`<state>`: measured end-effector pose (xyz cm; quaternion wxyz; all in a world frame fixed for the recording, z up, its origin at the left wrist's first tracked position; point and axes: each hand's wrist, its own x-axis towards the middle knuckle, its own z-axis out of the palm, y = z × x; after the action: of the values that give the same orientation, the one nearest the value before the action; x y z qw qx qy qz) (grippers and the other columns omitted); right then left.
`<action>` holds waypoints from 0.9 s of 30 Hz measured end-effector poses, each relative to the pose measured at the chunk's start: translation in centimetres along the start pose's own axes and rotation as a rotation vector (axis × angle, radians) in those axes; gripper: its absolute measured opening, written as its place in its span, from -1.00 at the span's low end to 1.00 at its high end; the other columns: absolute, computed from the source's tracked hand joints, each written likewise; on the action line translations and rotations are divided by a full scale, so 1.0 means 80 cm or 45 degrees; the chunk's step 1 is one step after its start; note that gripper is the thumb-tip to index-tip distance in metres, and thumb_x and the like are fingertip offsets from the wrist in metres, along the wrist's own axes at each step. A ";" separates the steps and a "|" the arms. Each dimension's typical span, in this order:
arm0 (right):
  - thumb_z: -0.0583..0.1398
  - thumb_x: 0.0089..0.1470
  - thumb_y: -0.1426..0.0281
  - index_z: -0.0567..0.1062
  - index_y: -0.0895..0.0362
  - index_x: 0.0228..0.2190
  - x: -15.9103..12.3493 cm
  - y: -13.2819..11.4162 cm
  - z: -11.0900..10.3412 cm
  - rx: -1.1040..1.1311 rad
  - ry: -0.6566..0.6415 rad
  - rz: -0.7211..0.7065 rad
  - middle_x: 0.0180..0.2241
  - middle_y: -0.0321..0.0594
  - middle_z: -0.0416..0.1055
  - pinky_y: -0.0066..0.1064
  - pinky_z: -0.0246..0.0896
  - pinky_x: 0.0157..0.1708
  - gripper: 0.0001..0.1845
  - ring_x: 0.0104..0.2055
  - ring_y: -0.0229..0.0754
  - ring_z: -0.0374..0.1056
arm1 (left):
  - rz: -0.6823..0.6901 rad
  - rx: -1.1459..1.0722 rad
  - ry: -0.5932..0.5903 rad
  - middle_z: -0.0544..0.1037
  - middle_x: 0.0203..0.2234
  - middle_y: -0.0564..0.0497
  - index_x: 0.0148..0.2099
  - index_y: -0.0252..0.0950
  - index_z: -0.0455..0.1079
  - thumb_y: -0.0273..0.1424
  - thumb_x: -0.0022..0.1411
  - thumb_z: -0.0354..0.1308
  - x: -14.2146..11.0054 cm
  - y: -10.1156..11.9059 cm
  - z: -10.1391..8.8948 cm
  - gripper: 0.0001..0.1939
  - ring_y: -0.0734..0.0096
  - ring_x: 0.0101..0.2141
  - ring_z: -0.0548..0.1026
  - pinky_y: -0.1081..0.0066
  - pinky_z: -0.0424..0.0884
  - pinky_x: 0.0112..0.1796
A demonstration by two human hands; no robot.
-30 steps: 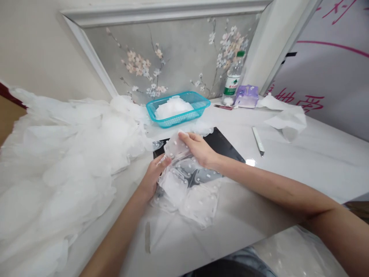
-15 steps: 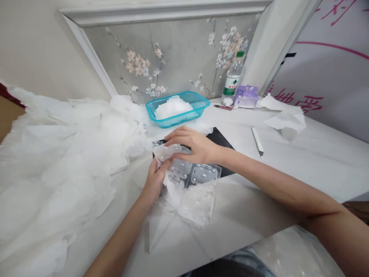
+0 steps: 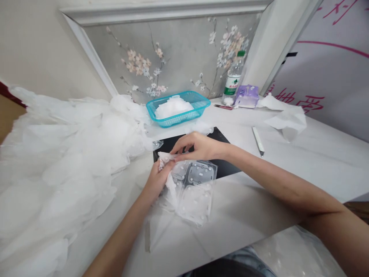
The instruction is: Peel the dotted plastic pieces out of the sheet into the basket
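Note:
A stack of thin translucent sheets dotted with white beads (image 3: 196, 192) lies on the white table (image 3: 311, 161), partly over a black mat (image 3: 221, 140). My left hand (image 3: 157, 179) grips the stack's left edge, fingers curled round a gathered fold. My right hand (image 3: 196, 148) pinches the folded top corner of a sheet just above my left hand. Both hands meet at that corner.
A big heap of white gauzy pieces (image 3: 63, 161) fills the table's left side. Behind the mat stands a teal basket (image 3: 178, 107) holding white material. Farther back are a water bottle (image 3: 233, 79), a purple pack (image 3: 246, 96), red scissors (image 3: 223, 107), crumpled white paper (image 3: 285, 115) and a pen-like tool (image 3: 258, 140).
My right hand has folded the top sheet down and to the left, closing from a flat press into a pinch at my left hand. The sheet stack is now more bunched.

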<state>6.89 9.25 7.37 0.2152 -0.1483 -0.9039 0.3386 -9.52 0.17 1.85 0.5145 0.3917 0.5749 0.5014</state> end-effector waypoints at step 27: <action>-0.01 0.11 0.48 0.44 0.21 -0.30 0.003 -0.006 -0.002 -0.262 0.688 0.209 -0.35 -0.14 0.44 -0.33 0.23 -0.28 -0.76 -0.29 -0.16 0.36 | 0.035 0.109 -0.354 0.29 -0.65 0.13 -0.53 -0.27 0.32 -0.27 -0.05 0.20 0.007 0.005 -0.009 -0.81 0.49 -0.57 0.24 0.46 0.11 -0.49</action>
<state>6.68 9.11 7.90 0.4039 -0.3267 -0.8284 0.2097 -10.33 0.62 2.08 0.5649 0.4868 0.5136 0.4244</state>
